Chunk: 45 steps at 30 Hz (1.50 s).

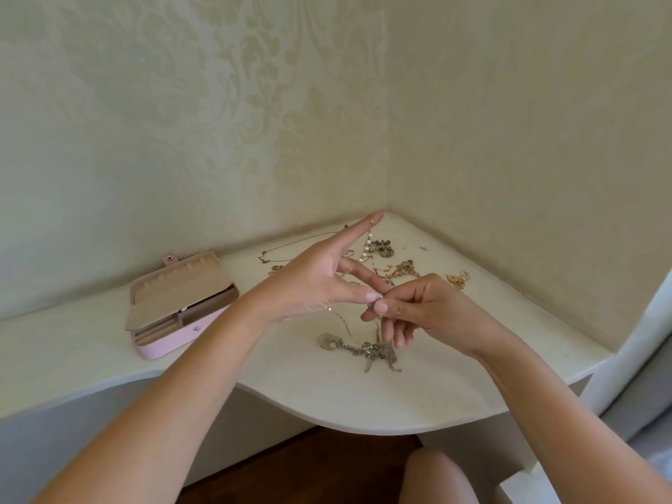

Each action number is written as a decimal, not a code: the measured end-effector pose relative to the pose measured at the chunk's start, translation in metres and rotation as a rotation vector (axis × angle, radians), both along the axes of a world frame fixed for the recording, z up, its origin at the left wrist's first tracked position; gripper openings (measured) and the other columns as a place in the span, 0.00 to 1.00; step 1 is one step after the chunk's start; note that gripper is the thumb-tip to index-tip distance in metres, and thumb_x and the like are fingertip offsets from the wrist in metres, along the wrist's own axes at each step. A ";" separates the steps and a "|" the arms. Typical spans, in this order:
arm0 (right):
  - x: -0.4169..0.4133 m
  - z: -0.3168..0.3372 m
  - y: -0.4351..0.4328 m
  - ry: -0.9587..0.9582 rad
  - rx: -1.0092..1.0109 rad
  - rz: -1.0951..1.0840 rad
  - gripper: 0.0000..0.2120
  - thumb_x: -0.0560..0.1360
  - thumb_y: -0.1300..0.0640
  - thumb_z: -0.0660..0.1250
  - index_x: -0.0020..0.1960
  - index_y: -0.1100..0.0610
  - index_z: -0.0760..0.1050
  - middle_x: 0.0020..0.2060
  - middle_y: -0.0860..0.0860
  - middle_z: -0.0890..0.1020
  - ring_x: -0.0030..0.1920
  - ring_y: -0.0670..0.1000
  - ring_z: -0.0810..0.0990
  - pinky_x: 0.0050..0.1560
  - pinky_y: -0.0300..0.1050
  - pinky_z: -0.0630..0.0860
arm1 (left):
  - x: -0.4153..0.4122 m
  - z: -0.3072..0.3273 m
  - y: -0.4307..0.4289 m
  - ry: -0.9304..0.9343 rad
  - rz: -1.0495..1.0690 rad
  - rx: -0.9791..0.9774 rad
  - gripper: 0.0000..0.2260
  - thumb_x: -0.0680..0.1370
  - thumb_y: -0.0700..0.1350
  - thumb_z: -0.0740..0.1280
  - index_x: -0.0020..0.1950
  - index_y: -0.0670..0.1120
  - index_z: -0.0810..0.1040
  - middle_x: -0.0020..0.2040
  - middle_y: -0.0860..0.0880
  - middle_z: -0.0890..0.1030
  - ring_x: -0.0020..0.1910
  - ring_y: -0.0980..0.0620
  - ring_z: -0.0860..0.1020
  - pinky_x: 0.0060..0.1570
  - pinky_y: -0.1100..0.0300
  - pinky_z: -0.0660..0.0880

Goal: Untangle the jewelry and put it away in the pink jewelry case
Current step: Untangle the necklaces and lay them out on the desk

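Note:
The pink jewelry case lies open at the left of the white corner shelf, its beige lid tipped back. My left hand is spread with straight fingers, and a pearl-beaded chain hangs from its raised index fingertip. My right hand pinches a thin chain just by my left thumb tip. From that pinch the chain drops to a silver tangle with a round pendant, which rests on the shelf.
More jewelry lies toward the corner: a beaded silver cluster, a pink and gold tangle, a gold chain and a thin necklace. Patterned walls close in behind and to the right. The shelf's curved front edge is near my knee.

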State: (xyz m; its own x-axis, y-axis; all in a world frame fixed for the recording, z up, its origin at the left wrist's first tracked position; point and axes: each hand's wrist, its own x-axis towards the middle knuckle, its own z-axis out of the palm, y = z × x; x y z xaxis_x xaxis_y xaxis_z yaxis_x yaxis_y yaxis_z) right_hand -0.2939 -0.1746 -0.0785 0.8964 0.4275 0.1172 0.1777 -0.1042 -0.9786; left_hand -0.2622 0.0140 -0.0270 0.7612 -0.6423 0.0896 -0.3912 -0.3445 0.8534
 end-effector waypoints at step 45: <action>-0.001 0.015 0.031 -0.148 -0.027 -0.189 0.01 0.72 0.57 0.73 0.43 0.54 0.83 0.31 0.45 0.82 0.29 0.42 0.76 0.33 0.31 0.70 | -0.009 0.038 0.013 0.128 0.199 -0.081 0.37 0.71 0.35 0.71 0.74 0.58 0.61 0.36 0.48 0.80 0.24 0.59 0.65 0.21 0.68 0.58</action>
State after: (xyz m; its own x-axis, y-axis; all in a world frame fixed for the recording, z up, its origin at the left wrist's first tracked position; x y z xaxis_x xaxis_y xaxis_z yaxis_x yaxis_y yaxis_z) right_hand -0.2950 -0.1434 -0.0638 0.9348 0.2581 0.2440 0.2935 -0.1746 -0.9399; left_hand -0.2709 0.0266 0.0110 0.8802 -0.4736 0.0295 -0.2096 -0.3324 0.9196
